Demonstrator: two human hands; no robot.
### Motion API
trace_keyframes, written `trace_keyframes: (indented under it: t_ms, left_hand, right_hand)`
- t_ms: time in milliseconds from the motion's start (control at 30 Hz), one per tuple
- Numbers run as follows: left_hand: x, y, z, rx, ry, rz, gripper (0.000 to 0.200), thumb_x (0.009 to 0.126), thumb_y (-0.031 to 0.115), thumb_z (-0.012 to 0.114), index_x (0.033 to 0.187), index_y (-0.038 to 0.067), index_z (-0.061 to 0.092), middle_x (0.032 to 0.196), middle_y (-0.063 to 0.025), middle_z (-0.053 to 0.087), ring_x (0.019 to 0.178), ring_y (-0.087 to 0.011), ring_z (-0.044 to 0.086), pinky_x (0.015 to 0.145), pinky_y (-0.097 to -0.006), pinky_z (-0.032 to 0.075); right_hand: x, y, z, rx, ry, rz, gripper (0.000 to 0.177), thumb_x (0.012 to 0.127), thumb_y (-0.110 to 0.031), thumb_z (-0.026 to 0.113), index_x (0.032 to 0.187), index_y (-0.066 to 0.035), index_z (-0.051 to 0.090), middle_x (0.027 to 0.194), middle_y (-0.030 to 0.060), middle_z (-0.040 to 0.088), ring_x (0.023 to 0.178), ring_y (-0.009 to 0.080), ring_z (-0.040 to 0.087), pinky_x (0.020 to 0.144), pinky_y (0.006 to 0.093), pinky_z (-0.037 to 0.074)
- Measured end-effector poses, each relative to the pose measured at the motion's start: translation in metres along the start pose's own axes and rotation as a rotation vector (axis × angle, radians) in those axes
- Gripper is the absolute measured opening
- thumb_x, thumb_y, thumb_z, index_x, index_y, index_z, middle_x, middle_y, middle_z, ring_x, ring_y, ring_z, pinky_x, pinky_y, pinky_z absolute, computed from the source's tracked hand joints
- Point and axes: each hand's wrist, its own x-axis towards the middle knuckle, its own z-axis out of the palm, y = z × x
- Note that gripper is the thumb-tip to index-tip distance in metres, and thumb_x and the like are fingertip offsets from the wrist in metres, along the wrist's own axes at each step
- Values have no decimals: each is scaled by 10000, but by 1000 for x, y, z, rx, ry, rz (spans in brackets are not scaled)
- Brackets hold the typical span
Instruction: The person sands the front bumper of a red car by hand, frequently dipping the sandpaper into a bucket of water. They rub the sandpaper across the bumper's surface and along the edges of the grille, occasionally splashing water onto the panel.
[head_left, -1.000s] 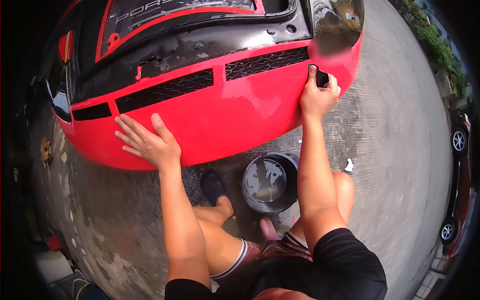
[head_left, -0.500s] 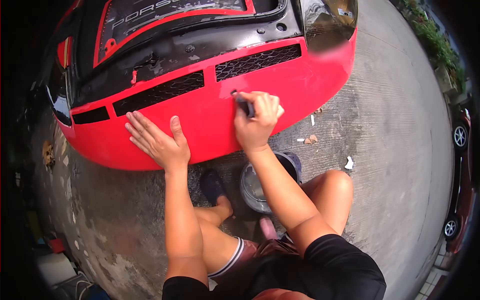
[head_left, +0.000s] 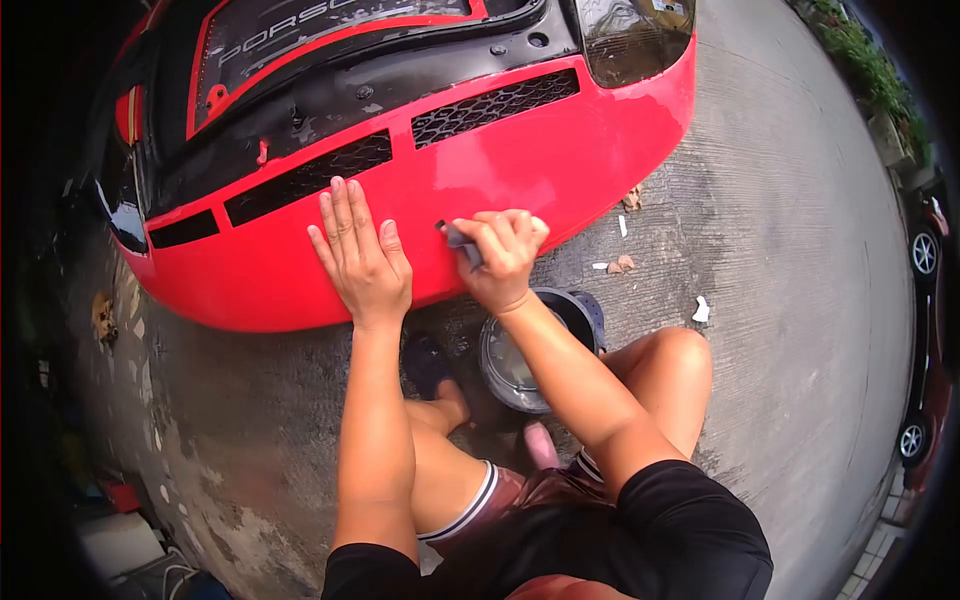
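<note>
Head view — right hand [head_left: 505, 255] grip closed on dark pad [head_left: 457, 237] against red bumper [head_left: 570, 160]; left hand [head_left: 365, 258] flat, open, beside.

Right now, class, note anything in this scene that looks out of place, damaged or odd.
Pale scraps lie strewn on the concrete beside the red bumper. The black panel above shows dull, chipped patches. The right hand grips a dark pad; left hand lies flat.
</note>
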Motion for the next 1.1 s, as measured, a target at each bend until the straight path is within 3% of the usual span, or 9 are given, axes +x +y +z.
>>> trace_keyframes:
  t_ms: [167, 233, 367, 533, 600, 700, 900, 1033, 1100]
  left_hand:
    - [-4, -1, -8, 98, 93, -132, 670, 1122, 420, 416, 1678, 61, 313, 1764, -140, 257, 1636, -362, 202, 1289, -621, 72]
    - [4, -5, -2, 101, 135, -107, 676, 1125, 437, 402, 1675, 55, 317, 1762, -138, 265, 1634, -364, 209, 1287, -625, 72]
    - [3, -11, -5, 105, 119, -94, 667, 1129, 461, 376, 1678, 84, 331, 1765, -128, 263, 1633, -362, 214, 1282, -630, 78]
    - [10, 4, 5, 167, 153, -144, 687, 1125, 493, 363, 1691, 108, 304, 1769, -130, 248, 1637, -365, 195, 1271, -661, 81]
    - [5, -1, 3, 167, 142, -128, 687, 1125, 494, 359, 1693, 113, 300, 1770, -129, 245, 1637, -368, 191, 1271, -663, 83]
    - [5, -3, 1, 165, 120, -126, 681, 1126, 491, 351, 1693, 116, 302, 1771, -127, 243, 1637, -373, 189, 1269, -668, 82]
    - [5, 1, 6, 192, 143, -147, 677, 1130, 489, 332, 1695, 116, 295, 1773, -128, 233, 1638, -378, 179, 1264, -682, 76]
    - [4, -3, 6, 161, 105, -138, 700, 1125, 480, 385, 1700, 100, 265, 1775, -158, 207, 1639, -393, 161, 1262, -689, 69]
    - [8, 8, 7, 232, 86, -111, 747, 1109, 494, 417, 1700, 71, 244, 1775, -172, 193, 1639, -406, 149, 1266, -683, 68]
  right_hand:
    - [-5, 90, -15, -197, 390, 645, 167, 891, -234, 841, 911, -131, 711, 866, 37, 671, 889, 279, 615, 868, 453, 394]
    - [-21, 12, -7, 3, 216, 325, 156, 825, -155, 812, 958, -134, 734, 918, 33, 695, 884, 253, 643, 885, 409, 389]
    - [-18, 46, -33, -78, 98, 126, 196, 774, -171, 821, 957, -153, 753, 931, 3, 713, 925, 224, 627, 886, 408, 372]
    - [-25, 68, -18, -65, 392, 524, 131, 897, -203, 819, 935, -121, 725, 895, 34, 677, 928, 261, 621, 870, 429, 393]
    - [-44, 0, -14, 139, 130, 292, 237, 745, -152, 799, 975, -165, 741, 913, -8, 674, 933, 241, 624, 922, 401, 371]
    - [-48, 29, -23, 25, 95, 161, 270, 721, -151, 809, 985, -171, 752, 920, -12, 683, 921, 236, 614, 913, 416, 365]
    - [-53, 30, -20, 10, 216, 348, 205, 794, -160, 834, 964, -125, 725, 919, 26, 680, 904, 244, 616, 876, 402, 382]
    - [-65, 10, -25, 138, 29, 191, 346, 645, -112, 817, 976, -116, 717, 946, 40, 683, 897, 255, 641, 855, 419, 426]
    - [-74, 33, -36, 167, 114, 366, 201, 805, -76, 835, 957, -81, 703, 875, 83, 691, 809, 309, 672, 735, 416, 490]
